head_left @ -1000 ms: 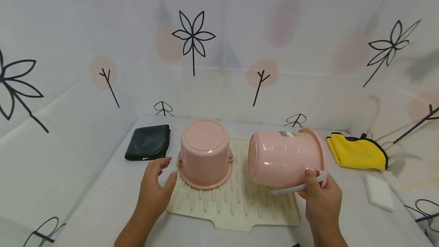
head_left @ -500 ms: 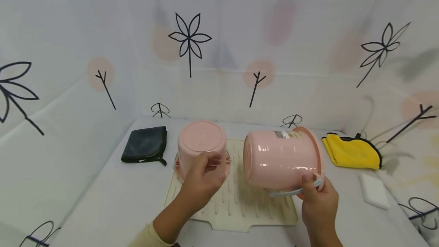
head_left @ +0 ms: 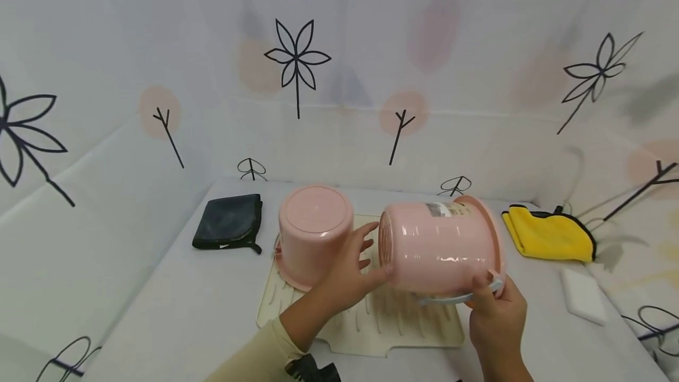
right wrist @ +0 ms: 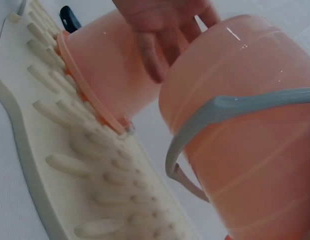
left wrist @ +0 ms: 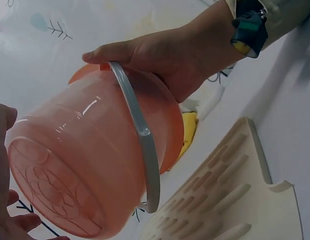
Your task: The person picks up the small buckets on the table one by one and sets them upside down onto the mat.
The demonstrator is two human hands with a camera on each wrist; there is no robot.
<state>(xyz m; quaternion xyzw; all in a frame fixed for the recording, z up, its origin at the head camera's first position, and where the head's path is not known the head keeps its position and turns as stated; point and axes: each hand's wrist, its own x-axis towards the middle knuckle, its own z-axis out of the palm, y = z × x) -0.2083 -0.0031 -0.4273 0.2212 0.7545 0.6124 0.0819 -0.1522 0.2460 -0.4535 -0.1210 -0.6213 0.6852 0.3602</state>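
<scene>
Head view, nearest first: the right hand point(head_left: 498, 311) pinches the rim of 1 pink bucket point(head_left: 440, 246) beside its 1 grey handle point(left wrist: 145, 135). The left hand point(head_left: 350, 273) has its fingers spread at the base; whether they touch it, I cannot tell. This bucket is held sideways above 1 cream mat point(head_left: 371, 338), long axis running left to right, base to the left, mouth to the right. Off to the right lie 1 white block point(head_left: 583, 295) and, farther, 1 yellow cloth point(head_left: 551, 234). On the mat, 1 upturned bucket point(head_left: 315, 211) stands base up, making 2 buckets; left of it lies 1 dark pouch point(head_left: 228, 221).
</scene>
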